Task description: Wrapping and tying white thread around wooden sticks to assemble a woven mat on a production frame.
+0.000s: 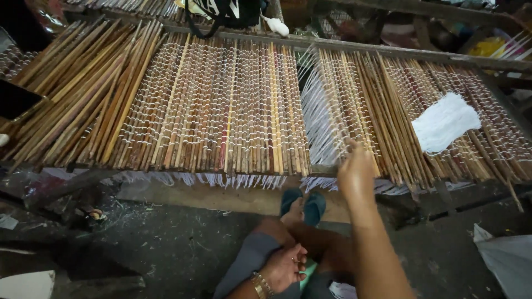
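White threads [318,119] between woven sticks [221,105] meet the right hand [354,169], fingers curled, grip unclear; left hand [284,268] rests loosely open, empty, on the knee.

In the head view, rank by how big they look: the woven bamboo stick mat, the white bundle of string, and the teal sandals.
1. Woven bamboo stick mat, largest by far.
2. White bundle of string.
3. Teal sandals, smallest, though they lie lower down, so the last two are uncertain.
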